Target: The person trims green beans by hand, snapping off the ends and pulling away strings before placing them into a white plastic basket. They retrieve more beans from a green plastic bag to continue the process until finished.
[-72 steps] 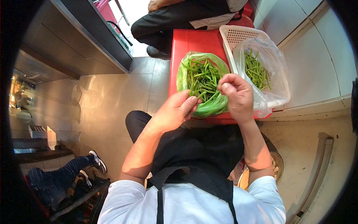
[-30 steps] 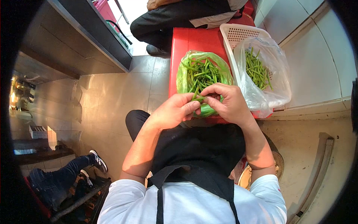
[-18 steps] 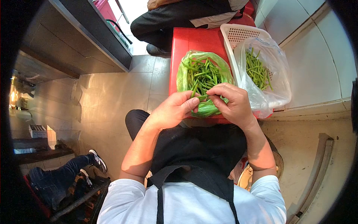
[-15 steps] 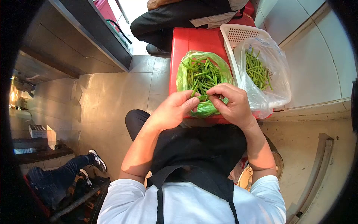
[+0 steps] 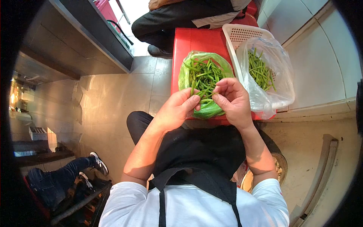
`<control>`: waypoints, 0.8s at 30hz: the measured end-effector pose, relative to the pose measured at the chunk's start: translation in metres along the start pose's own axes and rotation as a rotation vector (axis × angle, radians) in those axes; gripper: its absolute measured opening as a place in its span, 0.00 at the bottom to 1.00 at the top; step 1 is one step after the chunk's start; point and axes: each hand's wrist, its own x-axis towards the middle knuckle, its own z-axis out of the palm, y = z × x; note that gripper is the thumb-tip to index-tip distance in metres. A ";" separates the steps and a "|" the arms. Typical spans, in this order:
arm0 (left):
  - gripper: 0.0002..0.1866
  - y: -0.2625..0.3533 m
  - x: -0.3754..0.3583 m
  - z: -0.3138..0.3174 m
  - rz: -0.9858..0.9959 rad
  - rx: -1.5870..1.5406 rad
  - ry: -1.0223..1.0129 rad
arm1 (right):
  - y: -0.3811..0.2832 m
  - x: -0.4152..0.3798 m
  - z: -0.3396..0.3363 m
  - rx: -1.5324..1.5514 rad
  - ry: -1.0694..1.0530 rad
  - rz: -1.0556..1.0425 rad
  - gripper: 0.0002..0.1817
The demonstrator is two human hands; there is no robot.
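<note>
Over the near edge of an open green plastic bag (image 5: 184,77) full of green beans (image 5: 207,73), both hands work close together. My left hand (image 5: 176,108) is closed, with a green bean (image 5: 193,86) standing up between thumb and fingers. Just right of it, my right hand (image 5: 235,101) pinches the thin end of a bean between thumb and forefinger, its other fingers curled above. To the right, a clear plastic bag (image 5: 281,62) holds more green beans (image 5: 261,72) inside a white plastic basket (image 5: 233,49).
Bag and basket rest on a red bench (image 5: 185,41). At its far end sits another person with dark trousers (image 5: 170,26). A tiled wall (image 5: 317,64) borders the right side, and a steel counter (image 5: 90,34) stands on the left. Another person's leg (image 5: 72,174) shows at lower left.
My right hand has turned more palm-inward and its fingers have lifted and opened slightly around the pinch. My left hand has barely shifted. Bag and basket stay in place.
</note>
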 end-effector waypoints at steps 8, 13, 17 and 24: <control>0.11 0.008 -0.004 0.003 0.008 0.126 -0.036 | -0.013 0.005 -0.001 -0.011 -0.001 0.081 0.12; 0.11 0.006 -0.004 0.000 0.009 0.121 -0.010 | -0.017 0.005 0.000 0.069 -0.007 0.125 0.12; 0.10 -0.005 0.000 -0.003 0.051 0.139 0.019 | -0.012 0.003 0.002 -0.013 0.055 0.003 0.13; 0.13 -0.003 0.000 0.007 0.118 0.434 0.024 | -0.045 0.017 0.000 -0.906 -0.206 -0.531 0.09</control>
